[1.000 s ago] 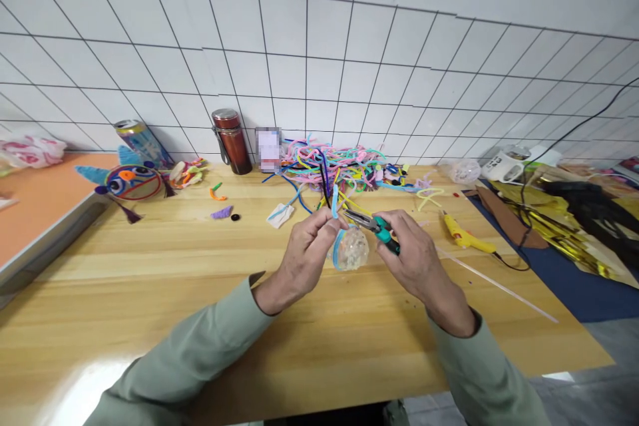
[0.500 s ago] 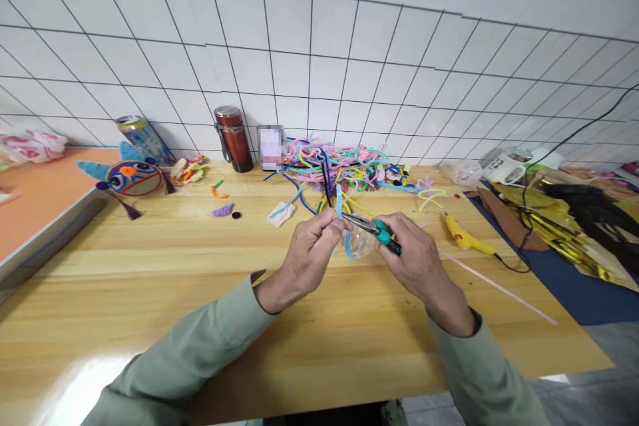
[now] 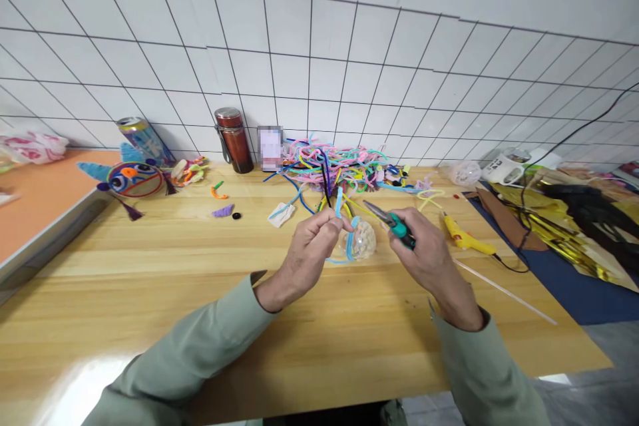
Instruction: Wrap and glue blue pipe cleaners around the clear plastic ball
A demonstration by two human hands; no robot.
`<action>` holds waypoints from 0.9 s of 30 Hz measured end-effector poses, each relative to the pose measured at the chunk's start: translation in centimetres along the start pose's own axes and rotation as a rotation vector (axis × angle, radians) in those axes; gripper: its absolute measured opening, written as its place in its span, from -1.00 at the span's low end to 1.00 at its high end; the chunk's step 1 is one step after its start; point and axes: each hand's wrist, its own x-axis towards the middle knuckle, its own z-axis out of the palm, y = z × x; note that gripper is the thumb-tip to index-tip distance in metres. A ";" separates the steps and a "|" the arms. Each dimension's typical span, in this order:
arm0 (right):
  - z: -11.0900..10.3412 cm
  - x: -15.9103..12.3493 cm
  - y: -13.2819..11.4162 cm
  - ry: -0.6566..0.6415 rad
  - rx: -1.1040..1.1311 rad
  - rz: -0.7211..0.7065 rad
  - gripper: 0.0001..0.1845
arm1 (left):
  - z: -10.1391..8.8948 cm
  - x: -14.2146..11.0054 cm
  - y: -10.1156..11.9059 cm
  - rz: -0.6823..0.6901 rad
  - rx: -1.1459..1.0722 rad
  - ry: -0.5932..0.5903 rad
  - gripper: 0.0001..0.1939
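Note:
My left hand (image 3: 314,246) pinches a light blue pipe cleaner (image 3: 339,201), whose short end stands up above the fingertips. In my right hand (image 3: 424,246) is a pair of needle-nose pliers (image 3: 397,225) with green and black handles; the jaws point up and left, apart from the pipe cleaner. Behind and between the hands sits a clear, rounded plastic piece (image 3: 366,241) with light blue pipe cleaner around its left side. My left fingers hide part of it. A tangled heap of coloured pipe cleaners (image 3: 344,163) lies beyond, against the wall.
A yellow glue gun (image 3: 466,237) and a thin clear stick (image 3: 506,291) lie on the right. Farther left stand a brown flask (image 3: 234,143), a can (image 3: 144,136) and a bird-like craft figure (image 3: 132,180). Gold foil (image 3: 564,239) covers the right side.
The pliers have come away from the pipe cleaner, moving right and slightly down with my right hand. My left hand stays nearly in place, and more of the clear plastic piece shows.

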 end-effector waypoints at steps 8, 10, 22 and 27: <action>-0.8 -0.3 1.0 -0.095 -0.005 0.084 -0.72 | -0.2 0.5 0.1 -0.029 -0.011 0.060 -0.57; -1.7 -1.4 2.5 -0.165 -0.036 0.124 -0.69 | -0.4 0.6 0.3 -0.021 -0.025 0.063 -0.58; -1.2 -13.3 8.6 -0.267 -0.317 0.172 -0.54 | -0.2 0.1 1.7 -0.131 -0.108 -0.268 -0.55; -3.0 -8.5 3.8 -0.207 0.093 0.294 -0.51 | 0.4 -0.5 1.9 -0.254 -0.125 -0.489 -0.48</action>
